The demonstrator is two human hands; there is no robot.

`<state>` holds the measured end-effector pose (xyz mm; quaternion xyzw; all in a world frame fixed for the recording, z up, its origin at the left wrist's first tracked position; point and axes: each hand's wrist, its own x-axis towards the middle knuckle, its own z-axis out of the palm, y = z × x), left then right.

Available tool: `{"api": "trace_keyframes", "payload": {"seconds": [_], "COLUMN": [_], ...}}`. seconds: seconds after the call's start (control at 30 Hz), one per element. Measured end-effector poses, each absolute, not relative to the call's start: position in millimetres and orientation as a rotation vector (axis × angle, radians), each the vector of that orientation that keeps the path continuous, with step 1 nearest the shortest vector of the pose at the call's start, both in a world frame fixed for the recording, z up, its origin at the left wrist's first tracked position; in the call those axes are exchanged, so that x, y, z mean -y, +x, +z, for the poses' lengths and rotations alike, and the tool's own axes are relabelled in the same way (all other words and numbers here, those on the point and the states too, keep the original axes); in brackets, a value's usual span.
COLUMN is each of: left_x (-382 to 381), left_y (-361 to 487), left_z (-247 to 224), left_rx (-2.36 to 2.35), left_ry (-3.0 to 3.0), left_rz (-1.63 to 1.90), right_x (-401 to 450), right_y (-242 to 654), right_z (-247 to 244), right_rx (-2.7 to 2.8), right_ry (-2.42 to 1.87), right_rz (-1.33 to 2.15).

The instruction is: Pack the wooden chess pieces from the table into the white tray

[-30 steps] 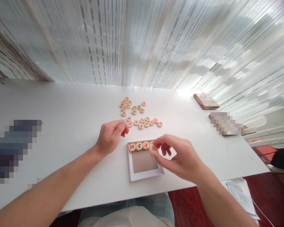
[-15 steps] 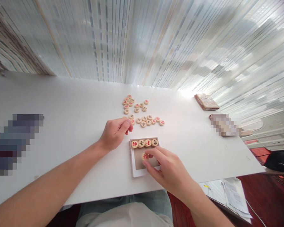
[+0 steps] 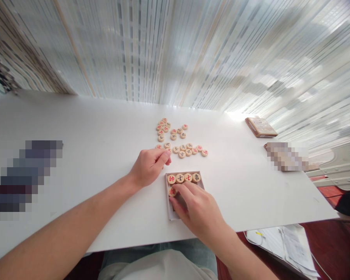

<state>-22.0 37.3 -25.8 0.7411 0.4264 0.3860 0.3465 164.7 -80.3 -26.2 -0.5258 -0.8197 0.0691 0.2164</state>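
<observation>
A shallow open box (image 3: 169, 212) lies near the table's front edge. Along its far side runs a row of round wooden pieces (image 3: 179, 178) with red or black characters. At the left side of the second row sits a red-marked piece (image 3: 172, 191), pinched between the thumb and fingers of my right hand (image 3: 198, 202), which covers much of the box. My left hand (image 3: 152, 165) is closed beyond the box's left corner, beside loose pieces; whatever its curled fingers hold is hidden. Several more round pieces (image 3: 182, 154) lie scattered beyond the box.
The white table (image 3: 236, 186) meets a striped curtain (image 3: 146, 50) at the back. A flat brown box (image 3: 261, 127) lies at the right rear, with a blurred item (image 3: 287, 156) near it. Another blurred dark item (image 3: 23, 175) is at the left. Papers (image 3: 294, 245) sit below the table, right.
My right hand has moved the red-marked piece left, to the box's left side below the first row. My left hand stays closed near the loose pieces. The view has shifted slightly.
</observation>
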Motion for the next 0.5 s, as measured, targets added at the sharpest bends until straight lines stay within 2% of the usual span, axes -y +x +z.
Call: {"api": "trace_keyframes", "payload": {"seconds": [0.5], "left_x": [-37.5], "left_y": [-22.3], "left_z": [-24.1], "left_rx": [-1.104], "left_ry": [1.945], "left_rz": [0.969], "right_x": [81.5], "right_y": [168.2], "right_z": [-34.2], "right_rx": [2.215], "right_ry": [-1.494], "right_rz": [0.194]}}
